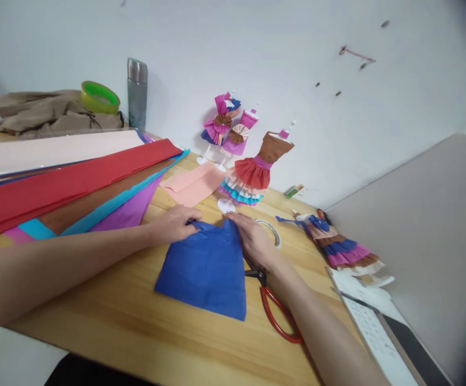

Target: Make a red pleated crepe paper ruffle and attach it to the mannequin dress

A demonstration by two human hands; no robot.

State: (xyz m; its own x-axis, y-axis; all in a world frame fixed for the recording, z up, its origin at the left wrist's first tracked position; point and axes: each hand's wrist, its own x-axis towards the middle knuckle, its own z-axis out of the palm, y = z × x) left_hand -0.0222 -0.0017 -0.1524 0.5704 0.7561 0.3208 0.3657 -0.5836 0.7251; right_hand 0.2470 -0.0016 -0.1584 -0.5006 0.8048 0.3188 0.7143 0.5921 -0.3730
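A piece of blue crepe paper (207, 271) lies on the wooden table, wider at its near edge and gathered along its far edge. My left hand (175, 224) is closed on the far left corner, its fingertips pinching the crumpled edge. At the far right corner, my right hand (255, 241) has its fingers on the paper's edge and its thumb is hidden. Red-handled scissors (280, 316) lie partly under my right forearm, with their blades largely covered. Just beyond that hand is a roll of white tape (272, 230).
Folded crepe paper, with a red strip (76, 185) on top, covers the left side. A peach sheet (195, 182) and small dress forms in paper dresses (253, 166) stand behind. A grey bottle (137, 94) is against the wall. Right are another layered dress (343, 246) and a keyboard (367, 327).
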